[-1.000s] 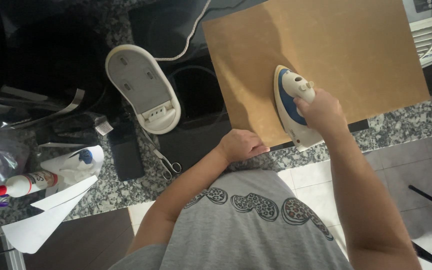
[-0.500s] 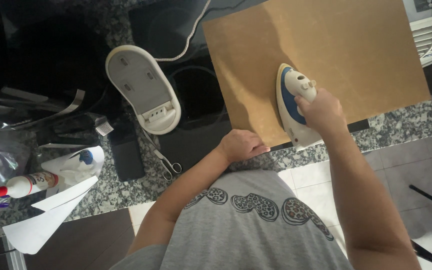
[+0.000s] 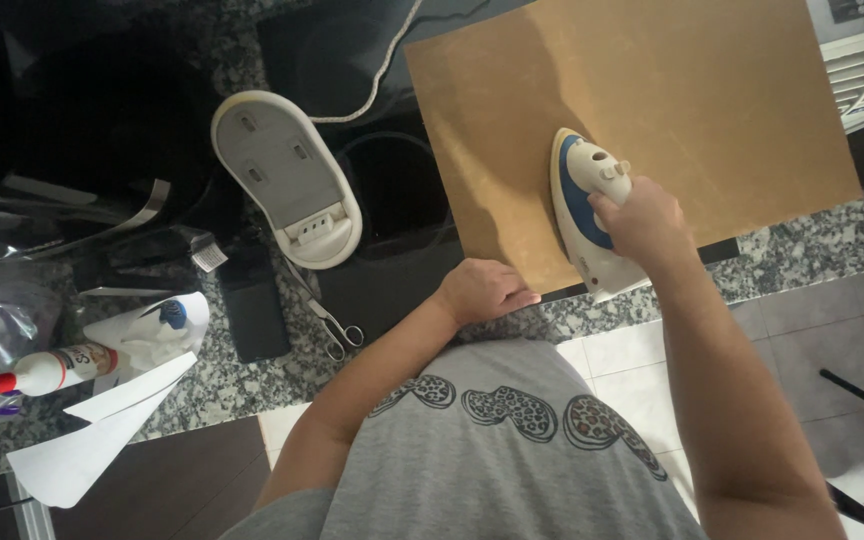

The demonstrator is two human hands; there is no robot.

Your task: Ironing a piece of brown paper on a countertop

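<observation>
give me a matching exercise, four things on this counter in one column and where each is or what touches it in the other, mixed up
Things:
1. iron
2. scissors
3. iron base
4. glue bottle

Places:
A. lying on the granite just below the iron base
B. far left, near white paper
C. gripped by the right hand on the brown sheet
D. on the dark surface left of the brown sheet, no hand on it

Pairs: 1-C, 2-A, 3-D, 4-B
</observation>
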